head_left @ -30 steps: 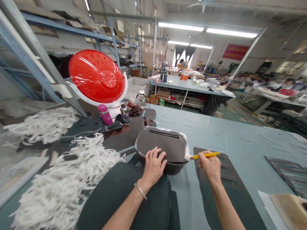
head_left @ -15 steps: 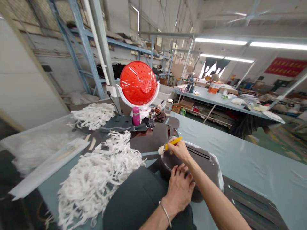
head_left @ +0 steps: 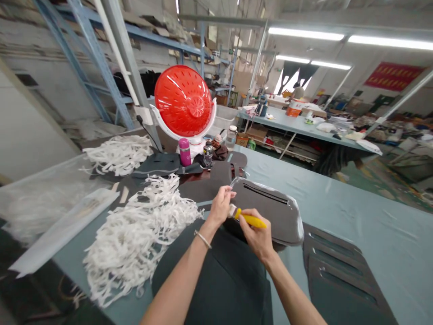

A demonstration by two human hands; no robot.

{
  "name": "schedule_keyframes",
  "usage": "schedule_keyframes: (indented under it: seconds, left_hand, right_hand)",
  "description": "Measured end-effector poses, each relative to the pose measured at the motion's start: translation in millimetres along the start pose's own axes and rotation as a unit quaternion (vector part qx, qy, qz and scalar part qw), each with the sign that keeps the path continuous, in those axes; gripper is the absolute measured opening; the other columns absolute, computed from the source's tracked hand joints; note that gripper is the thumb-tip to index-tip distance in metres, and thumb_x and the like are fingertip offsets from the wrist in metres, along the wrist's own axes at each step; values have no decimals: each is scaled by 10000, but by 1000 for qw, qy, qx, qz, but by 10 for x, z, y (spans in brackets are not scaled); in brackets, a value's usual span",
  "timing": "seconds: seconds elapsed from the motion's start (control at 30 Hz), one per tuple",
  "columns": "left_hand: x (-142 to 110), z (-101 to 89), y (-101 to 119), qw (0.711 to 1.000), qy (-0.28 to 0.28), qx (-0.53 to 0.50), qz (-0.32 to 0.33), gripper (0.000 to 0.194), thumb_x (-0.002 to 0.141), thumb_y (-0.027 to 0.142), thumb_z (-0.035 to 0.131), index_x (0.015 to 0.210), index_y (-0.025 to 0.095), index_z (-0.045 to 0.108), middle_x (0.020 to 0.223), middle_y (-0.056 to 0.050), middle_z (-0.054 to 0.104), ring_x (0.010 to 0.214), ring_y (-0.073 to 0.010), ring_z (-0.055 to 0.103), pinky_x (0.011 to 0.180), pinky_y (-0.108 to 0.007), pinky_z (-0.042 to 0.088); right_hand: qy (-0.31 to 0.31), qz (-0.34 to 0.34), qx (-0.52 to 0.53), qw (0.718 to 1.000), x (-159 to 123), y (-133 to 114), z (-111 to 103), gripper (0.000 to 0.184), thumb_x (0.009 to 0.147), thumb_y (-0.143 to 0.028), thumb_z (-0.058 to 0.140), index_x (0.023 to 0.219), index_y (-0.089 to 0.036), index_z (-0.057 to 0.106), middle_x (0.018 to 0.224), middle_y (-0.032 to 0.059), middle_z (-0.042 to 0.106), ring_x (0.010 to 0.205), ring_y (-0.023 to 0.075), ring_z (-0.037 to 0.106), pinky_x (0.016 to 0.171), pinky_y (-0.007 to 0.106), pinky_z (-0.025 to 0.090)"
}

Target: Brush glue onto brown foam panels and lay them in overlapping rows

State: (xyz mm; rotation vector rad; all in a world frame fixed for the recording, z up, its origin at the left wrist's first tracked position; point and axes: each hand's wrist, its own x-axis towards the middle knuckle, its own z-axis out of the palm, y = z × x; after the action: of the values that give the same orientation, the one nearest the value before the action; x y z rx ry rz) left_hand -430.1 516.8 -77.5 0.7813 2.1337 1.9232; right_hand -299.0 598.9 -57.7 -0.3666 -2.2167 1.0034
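Note:
My right hand [head_left: 259, 232] grips a yellow-handled brush [head_left: 255, 220], its whitish bristles against the near left edge of a dark grey bag piece [head_left: 265, 210]. That piece has a rounded top panel with a long slot, and a glossy white coating runs along its far and right rim. At the panel's left corner, my left hand [head_left: 221, 203] is closed on the edge; the fingertips partly hide what they pinch. Below both hands lies a large dark green padded piece [head_left: 216, 275], which the forearms partly cover.
White strips [head_left: 142, 234] are heaped on the left. Behind them stand a red round heater [head_left: 182, 101], a pink bottle [head_left: 185, 152] and a dark bottle [head_left: 207, 153]. Slotted dark panels [head_left: 338, 257] lie on the table [head_left: 338, 198] at right. Another table [head_left: 314, 128] stands farther back.
The brush went from the right edge to the far left corner, then back to the near left edge. My left hand moved from the near edge to the left corner. The view swung left.

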Motion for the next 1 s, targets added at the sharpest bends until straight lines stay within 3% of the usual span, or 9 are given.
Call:
schedule_keyframes:
  seconds: [0.17, 0.27, 0.33, 0.43, 0.6, 0.67, 0.77, 0.9, 1.0]
  left_hand:
    - [23, 86, -44, 977, -96, 175, 79, 301, 876, 135, 343, 1045, 225, 574, 996, -12, 662, 955, -130, 600, 900, -281, 408]
    - [-89, 175, 47, 944, -90, 291, 130, 295, 904, 210, 366, 1122, 270, 556, 1018, -22, 615, 972, -171, 550, 887, -338, 385]
    - [-181, 283, 122, 914, -71, 367, 156, 281, 907, 278, 395, 1137, 286, 557, 999, -46, 572, 963, -206, 511, 865, -370, 374]
    - [-317, 483, 209, 883, -36, 434, 177, 248, 887, 318, 444, 1078, 249, 587, 989, -82, 514, 958, -240, 462, 845, -395, 371]
    - [-420, 625, 226, 865, 7, 472, 171, 262, 862, 301, 492, 1102, 227, 566, 1007, -84, 479, 976, -251, 435, 835, -404, 384]
    - [-419, 603, 212, 864, 9, 474, 166, 249, 862, 303, 492, 1085, 229, 574, 997, -77, 474, 962, -244, 438, 823, -397, 392]
    - [-410, 567, 190, 872, 13, 459, 169, 264, 857, 315, 504, 1099, 237, 572, 995, -71, 466, 968, -239, 436, 830, -394, 394]
    - [-404, 581, 182, 876, 14, 448, 178, 296, 849, 317, 516, 1133, 248, 562, 1016, -77, 466, 982, -245, 430, 851, -412, 383]
    - [-409, 604, 194, 876, 9, 449, 179, 285, 853, 302, 503, 1126, 248, 569, 1028, -82, 472, 982, -249, 433, 856, -419, 378]
  right_hand:
    - [95, 95, -68, 989, -699, 332, -798, 252, 791, -411, 566, 856, -174, 619, 713, 21, 618, 602, 144, 565, 582, 249, 442]
    - [268, 176, -208, 924, -902, 523, -1536, 267, 736, -422, 597, 820, -171, 629, 660, 21, 606, 574, 167, 565, 548, 265, 427]
    - [350, 206, -227, 885, -810, 521, -1775, 283, 720, -418, 608, 829, -159, 638, 613, 18, 597, 551, 175, 567, 523, 266, 421]
    - [337, 185, -130, 914, -310, 356, -1507, 334, 724, -443, 611, 865, -142, 644, 603, 19, 614, 534, 170, 579, 537, 263, 449]
    - [183, 111, 8, 977, 698, 141, -276, 326, 757, -458, 534, 843, -170, 659, 711, 25, 668, 562, 142, 587, 579, 241, 460]
    - [136, 105, -2, 985, 832, 238, -71, 321, 745, -462, 522, 802, -182, 667, 702, 17, 671, 557, 141, 583, 596, 243, 454]
    - [174, 152, -119, 966, 726, 542, -362, 322, 734, -459, 499, 762, -185, 665, 636, 24, 655, 555, 168, 577, 615, 267, 431]
    - [325, 229, -280, 874, 565, 749, -996, 282, 719, -414, 487, 733, -179, 641, 605, 55, 627, 585, 206, 559, 610, 290, 391]
    - [306, 142, -215, 917, 696, 586, -816, 279, 758, -409, 467, 770, -185, 634, 660, 45, 639, 605, 178, 556, 632, 268, 400]
